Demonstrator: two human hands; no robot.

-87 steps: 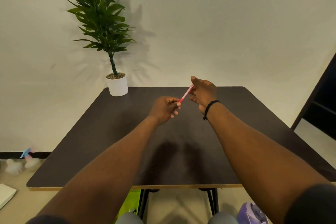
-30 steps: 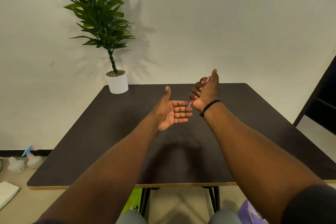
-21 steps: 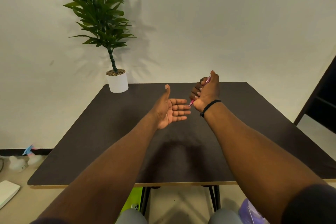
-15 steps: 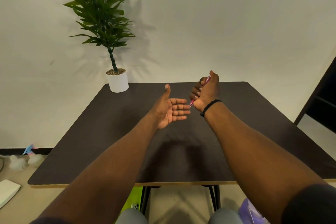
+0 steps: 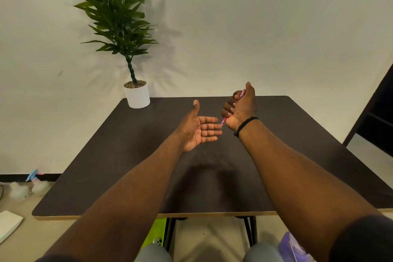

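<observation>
My right hand (image 5: 240,108) grips a thin pink pen (image 5: 223,121) in a fist above the dark table (image 5: 127,155). The pen's top shows by my thumb and its tip pokes out below the fist, pointing down-left. My left hand (image 5: 200,130) is held flat beside it, palm up toward me, fingers straight and thumb raised. The pen tip sits at the ends of my left fingers; whether it touches them I cannot tell. A black band circles my right wrist.
A potted green plant (image 5: 137,97) in a white pot stands at the table's far left corner against the wall. White spray bottles (image 5: 27,187) and a white flat object (image 5: 8,224) lie on the floor at left. A dark doorway (image 5: 378,112) is at right.
About three seconds ago both hands pinched the pen between them. Since then my left hand let go and opened flat, and my right hand took the pen into a fist. In the last second, almost nothing moved.
</observation>
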